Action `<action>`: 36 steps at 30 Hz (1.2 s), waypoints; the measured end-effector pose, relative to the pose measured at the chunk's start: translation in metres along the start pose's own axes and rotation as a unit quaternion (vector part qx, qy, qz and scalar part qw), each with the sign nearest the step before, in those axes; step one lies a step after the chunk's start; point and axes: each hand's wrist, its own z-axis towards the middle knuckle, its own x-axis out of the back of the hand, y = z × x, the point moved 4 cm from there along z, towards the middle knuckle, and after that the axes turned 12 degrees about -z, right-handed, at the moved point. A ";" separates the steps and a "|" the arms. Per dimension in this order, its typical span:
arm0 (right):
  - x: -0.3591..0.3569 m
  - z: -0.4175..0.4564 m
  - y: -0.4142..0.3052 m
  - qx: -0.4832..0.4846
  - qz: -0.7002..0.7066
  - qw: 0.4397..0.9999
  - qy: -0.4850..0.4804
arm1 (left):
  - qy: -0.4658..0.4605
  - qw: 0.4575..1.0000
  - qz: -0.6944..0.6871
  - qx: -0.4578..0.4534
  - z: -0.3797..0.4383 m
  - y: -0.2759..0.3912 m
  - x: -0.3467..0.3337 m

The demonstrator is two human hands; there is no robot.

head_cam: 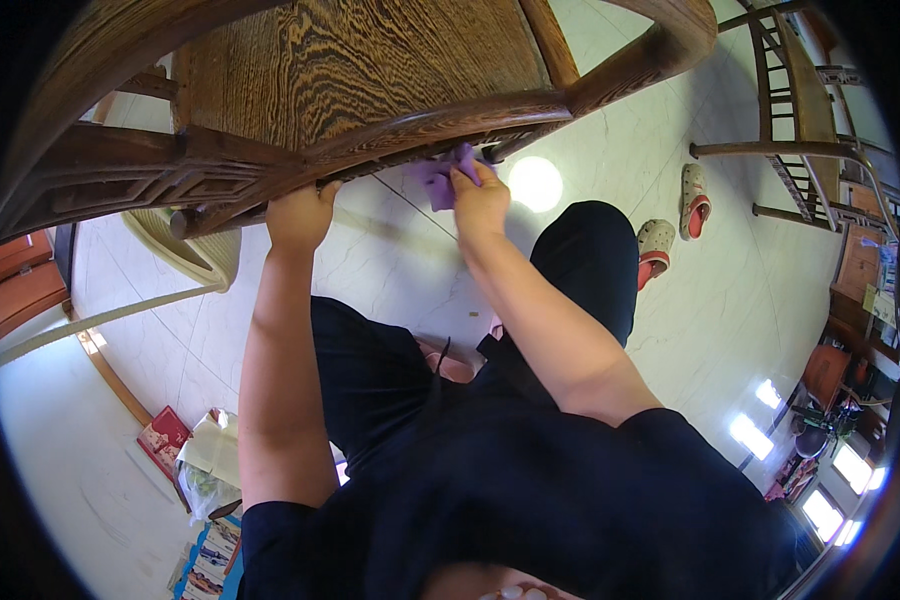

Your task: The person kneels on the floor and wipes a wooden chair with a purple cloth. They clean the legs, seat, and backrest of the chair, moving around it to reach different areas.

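Note:
A brown wooden armchair (412, 60) with a bold grain on its seat fills the top of the view. My left hand (300, 216) grips the chair's lower wooden edge, its thumb outward and its fingers partly hidden behind the wood. My right hand (481, 195) pinches a bunched purple cloth (441, 180) against or just below the slatted underside of the chair's edge. Part of the cloth looks blurred. Carved wooden panelling (157, 180) lies left of my left hand.
A pale woven basket (229, 255) with a long strap stands at the left. Clogs (654, 244) lie on the marble-look floor (720, 330) at the right. Another wooden chair (802, 150) is at the upper right. Bags (210, 457) sit at the lower left.

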 end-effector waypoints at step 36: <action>0.069 0.014 -0.036 0.440 -0.310 0.823 0.184 | -0.014 1.000 0.002 0.024 0.002 0.003 0.001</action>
